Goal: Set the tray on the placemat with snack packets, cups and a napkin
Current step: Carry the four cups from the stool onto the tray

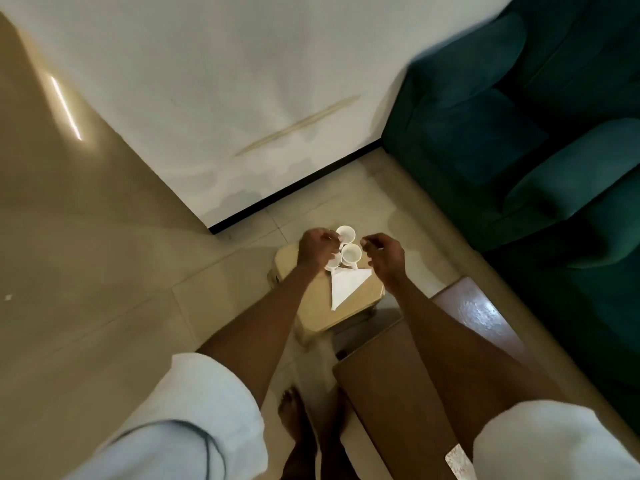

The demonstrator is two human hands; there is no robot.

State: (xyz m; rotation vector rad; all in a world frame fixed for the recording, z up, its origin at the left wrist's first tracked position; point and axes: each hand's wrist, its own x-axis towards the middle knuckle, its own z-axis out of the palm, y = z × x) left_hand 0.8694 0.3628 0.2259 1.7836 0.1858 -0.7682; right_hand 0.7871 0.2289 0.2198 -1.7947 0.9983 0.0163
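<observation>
Three white cups stand close together at the far edge of a small beige stool (360, 306): a far cup (345, 233), a middle cup (351, 253) and a near cup (334, 264). The near cup is half hidden under my left hand (315, 249). That hand's curled fingers touch the far cup's left side, and the grip itself is hidden. A white napkin (348, 285), folded into a triangle, lies on the stool just in front of the cups. My right hand (386, 258) hovers right of the middle cup with its fingers loosely curled and nothing in it. No tray, placemat or snack packets are in view.
A brown wooden table (398, 393) stands at the lower right, close to the stool. A dark green sofa (519, 133) fills the right side. A white wall (242, 81) with a black skirting stands behind the stool. My bare feet (294, 420) are on the beige tiled floor.
</observation>
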